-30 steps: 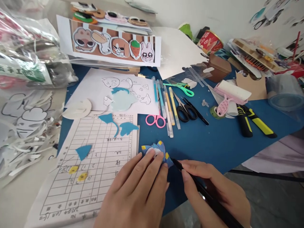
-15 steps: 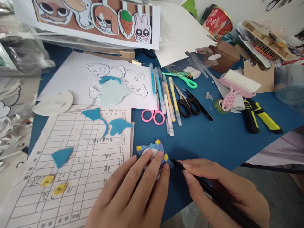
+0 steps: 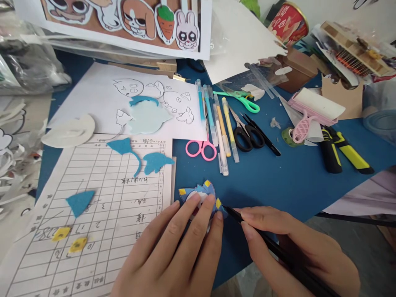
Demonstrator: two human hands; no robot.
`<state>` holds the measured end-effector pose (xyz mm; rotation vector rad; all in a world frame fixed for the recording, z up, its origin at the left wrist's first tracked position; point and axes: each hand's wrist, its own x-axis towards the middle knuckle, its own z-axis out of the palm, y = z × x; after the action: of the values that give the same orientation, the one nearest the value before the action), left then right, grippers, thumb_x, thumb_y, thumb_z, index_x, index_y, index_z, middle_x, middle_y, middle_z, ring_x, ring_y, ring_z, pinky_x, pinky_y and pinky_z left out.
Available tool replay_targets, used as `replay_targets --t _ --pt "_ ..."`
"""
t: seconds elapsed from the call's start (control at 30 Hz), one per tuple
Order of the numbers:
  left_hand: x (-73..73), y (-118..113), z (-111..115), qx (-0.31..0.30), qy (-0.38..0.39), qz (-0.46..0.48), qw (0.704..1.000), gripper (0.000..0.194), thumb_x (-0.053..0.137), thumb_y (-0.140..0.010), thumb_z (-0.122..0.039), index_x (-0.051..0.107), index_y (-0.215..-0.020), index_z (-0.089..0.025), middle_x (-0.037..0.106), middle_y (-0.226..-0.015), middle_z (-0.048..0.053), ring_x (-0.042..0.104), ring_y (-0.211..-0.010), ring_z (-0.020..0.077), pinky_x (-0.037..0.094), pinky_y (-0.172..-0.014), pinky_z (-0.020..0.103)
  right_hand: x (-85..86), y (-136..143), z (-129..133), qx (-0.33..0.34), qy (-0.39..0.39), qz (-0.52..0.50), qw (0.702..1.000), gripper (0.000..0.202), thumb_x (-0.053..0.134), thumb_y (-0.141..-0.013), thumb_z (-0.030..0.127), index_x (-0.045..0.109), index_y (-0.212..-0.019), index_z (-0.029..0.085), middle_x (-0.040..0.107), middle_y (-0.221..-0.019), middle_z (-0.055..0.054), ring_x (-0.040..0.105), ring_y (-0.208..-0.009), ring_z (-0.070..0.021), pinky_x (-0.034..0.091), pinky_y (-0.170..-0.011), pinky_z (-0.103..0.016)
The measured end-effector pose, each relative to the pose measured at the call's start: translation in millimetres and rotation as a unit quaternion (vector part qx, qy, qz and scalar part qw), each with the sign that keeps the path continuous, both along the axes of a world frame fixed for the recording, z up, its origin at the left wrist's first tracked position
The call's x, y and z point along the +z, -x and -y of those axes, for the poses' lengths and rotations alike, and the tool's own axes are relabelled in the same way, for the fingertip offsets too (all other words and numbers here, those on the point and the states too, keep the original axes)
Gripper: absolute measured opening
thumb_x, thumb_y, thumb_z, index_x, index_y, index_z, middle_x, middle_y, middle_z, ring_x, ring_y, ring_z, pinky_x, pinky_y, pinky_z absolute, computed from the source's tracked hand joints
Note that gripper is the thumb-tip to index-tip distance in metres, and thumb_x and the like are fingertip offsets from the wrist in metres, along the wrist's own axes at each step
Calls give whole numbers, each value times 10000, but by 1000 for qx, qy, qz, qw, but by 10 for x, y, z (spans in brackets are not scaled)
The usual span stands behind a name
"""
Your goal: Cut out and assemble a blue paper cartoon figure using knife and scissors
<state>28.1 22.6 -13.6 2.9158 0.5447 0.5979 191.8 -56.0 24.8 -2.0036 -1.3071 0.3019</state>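
A small blue paper character cutout [image 3: 210, 188] with yellow ear patches lies on the blue table mat. My left hand [image 3: 173, 247] rests over it with fingers spread and stretched, pressing it down and covering its middle. From the right, my right hand [image 3: 303, 243] pinches a slim black pen-shaped tool [image 3: 272, 245]. Its tip touches or nearly touches the cutout's right side, beside a yellow patch. To the left, blue felt pieces [image 3: 157, 162] and two yellow pieces [image 3: 78, 244] lie on a ruled form sheet [image 3: 114, 198].
Beyond the hands lie pink-handled scissors [image 3: 201, 150], several markers [image 3: 220, 132], black-handled scissors [image 3: 248, 137], black tweezers [image 3: 262, 136] and green scissors [image 3: 244, 101]. A pink lint roller [image 3: 315, 109] and yellow-black pliers [image 3: 343, 152] are at right. A drawing sheet [image 3: 83, 99] lies at back left.
The view has shifted slightly. Both hands keep almost the same pose on the cutout, the black tool's tip still at its right edge.
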Motion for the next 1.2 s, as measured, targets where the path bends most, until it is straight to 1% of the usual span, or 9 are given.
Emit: replay_targets --t 0.07,0.33,0.53,0.67,0.8,0.9,0.97,1.1,1.2 --pt "11 44 -15 -22 -12 -21 999 432 343 -948 -135 539 -1333 -134 570 -1406 79 511 -1284 251 283 -1096 389 -8 -6 0 2 3 1 1000 136 639 -782 137 661 -792 271 770 -786 43 737 -660 -134 614 -699 -184" --pt "14 33 -3 -12 1 -24 1000 448 331 -943 -130 522 -1349 -132 553 -1423 86 473 -1312 257 270 -1104 399 -16 -4 12 2 -1 13 1000 144 632 -798 135 652 -816 276 771 -805 41 737 -675 -135 613 -716 -195" --pt "-9 58 -6 -20 -18 -19 999 447 335 -940 -137 521 -1346 -125 555 -1420 89 474 -1305 256 263 -1104 398 -3 8 38 5 5 41 999 157 615 -813 149 636 -851 300 772 -827 50 742 -686 -142 619 -704 -195" --pt "-2 39 4 7 9 0 1000 435 316 -952 -113 543 -1322 -130 574 -1402 79 462 -1316 247 261 -1112 393 -4 17 19 2 -2 57 998 164 596 -804 145 628 -829 303 772 -791 49 741 -649 -152 627 -678 -210" --pt "3 12 15 1 15 -5 1000 435 321 -954 -103 534 -1333 -137 569 -1409 67 469 -1311 239 251 -1122 380 -18 27 -7 -5 -12 57 998 155 596 -794 153 626 -814 304 772 -779 54 741 -640 -155 629 -673 -217" --pt "11 12 38 14 30 11 999 421 309 -973 -116 548 -1319 -141 575 -1404 61 473 -1310 229 249 -1131 364 -29 29 5 -6 -6 64 998 151 594 -805 160 625 -827 307 771 -786 52 741 -649 -157 629 -693 -219" --pt "18 9 54 30 46 23 998 408 306 -986 -128 569 -1297 -146 588 -1391 56 487 -1301 222 258 -1132 355 -26 23 22 2 7 71 997 159 598 -811 161 625 -851 312 771 -805 51 742 -657 -157 630 -700 -217" --pt "24 -21 80 31 40 23 998 394 326 -988 -118 586 -1282 -149 598 -1379 54 524 -1276 218 264 -1132 348 7 -7 49 39 15 73 996 163 608 -818 162 614 -895 306 773 -850 49 748 -688 -145 622 -702 -183" --pt "28 -48 103 71 56 37 995 370 334 -1004 -143 611 -1247 -173 623 -1350 26 559 -1243 191 286 -1124 322 24 -24 46 59 14 72 996 172 609 -815 138 611 -901 287 775 -866 44 752 -718 -138 613 -721 -168"
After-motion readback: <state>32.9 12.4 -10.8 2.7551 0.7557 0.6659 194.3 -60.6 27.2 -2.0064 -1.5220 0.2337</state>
